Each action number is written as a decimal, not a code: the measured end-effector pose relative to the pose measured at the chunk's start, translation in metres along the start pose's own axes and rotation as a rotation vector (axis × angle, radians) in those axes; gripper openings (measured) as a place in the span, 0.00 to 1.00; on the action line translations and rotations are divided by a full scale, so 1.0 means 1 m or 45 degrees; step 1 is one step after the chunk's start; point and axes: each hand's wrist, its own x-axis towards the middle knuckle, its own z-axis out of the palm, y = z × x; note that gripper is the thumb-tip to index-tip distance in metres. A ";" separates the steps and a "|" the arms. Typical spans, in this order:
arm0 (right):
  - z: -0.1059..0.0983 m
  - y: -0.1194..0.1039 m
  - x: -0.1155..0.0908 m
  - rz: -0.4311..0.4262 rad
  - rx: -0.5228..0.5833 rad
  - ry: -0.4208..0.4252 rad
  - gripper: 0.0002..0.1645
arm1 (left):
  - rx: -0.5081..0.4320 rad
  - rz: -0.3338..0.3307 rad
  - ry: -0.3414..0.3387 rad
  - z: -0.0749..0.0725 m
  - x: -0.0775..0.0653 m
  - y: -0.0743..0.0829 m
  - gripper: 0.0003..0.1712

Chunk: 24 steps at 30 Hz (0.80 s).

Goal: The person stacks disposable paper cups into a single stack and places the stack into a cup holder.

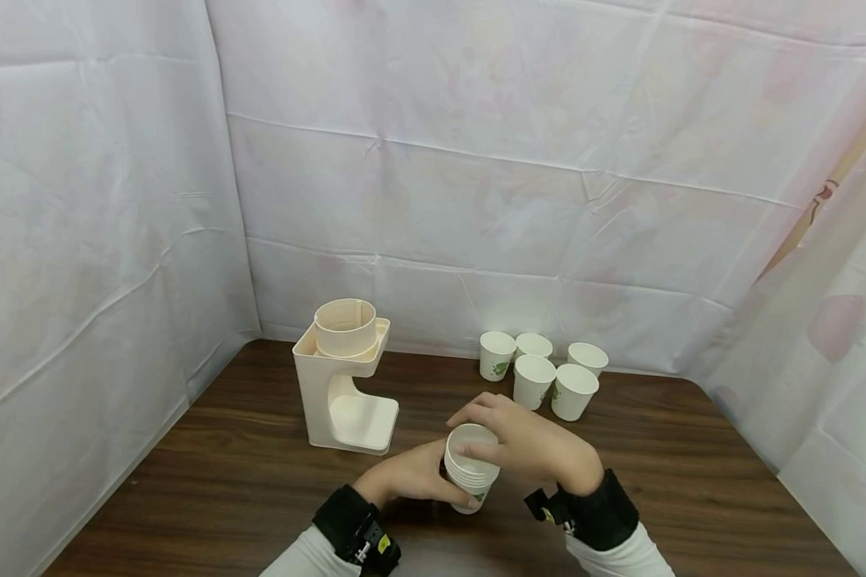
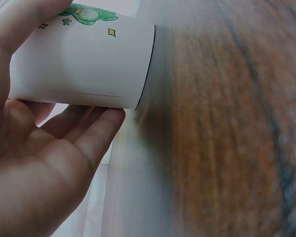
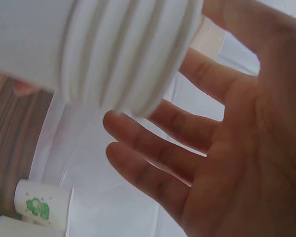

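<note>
A stack of nested white paper cups (image 1: 471, 474) stands low over the table, slightly tilted. My left hand (image 1: 420, 473) grips the lower part of it from the left, thumb in front. In the left wrist view, the bottom paper cup (image 2: 89, 64) shows a green cartoon print. My right hand (image 1: 534, 441) arches over the top of the stack, thumb at the near rim and fingers round the far side. In the right wrist view the stacked rims (image 3: 130, 54) lie between the thumb side and the spread fingers (image 3: 153, 173).
A cream cup-dispenser-like stand (image 1: 321, 401) with a round open holder (image 1: 345, 340) on top stands to the left. Several single paper cups (image 1: 534, 381) stand upright at the back right. White curtains (image 1: 418, 200) hang behind and beside the dark wooden table (image 1: 224, 465).
</note>
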 end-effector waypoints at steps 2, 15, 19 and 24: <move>-0.003 0.005 0.000 -0.005 -0.004 0.037 0.17 | 0.001 0.005 0.007 0.000 0.000 0.000 0.36; -0.012 0.057 0.000 0.015 -0.117 0.371 0.19 | 0.045 -0.003 0.070 0.001 0.001 0.000 0.41; -0.013 0.076 -0.003 0.120 -0.200 0.492 0.22 | 0.055 -0.005 0.078 0.003 0.001 0.001 0.41; -0.016 0.097 -0.009 0.244 -0.254 0.538 0.25 | 0.041 -0.017 0.097 0.003 0.000 0.001 0.41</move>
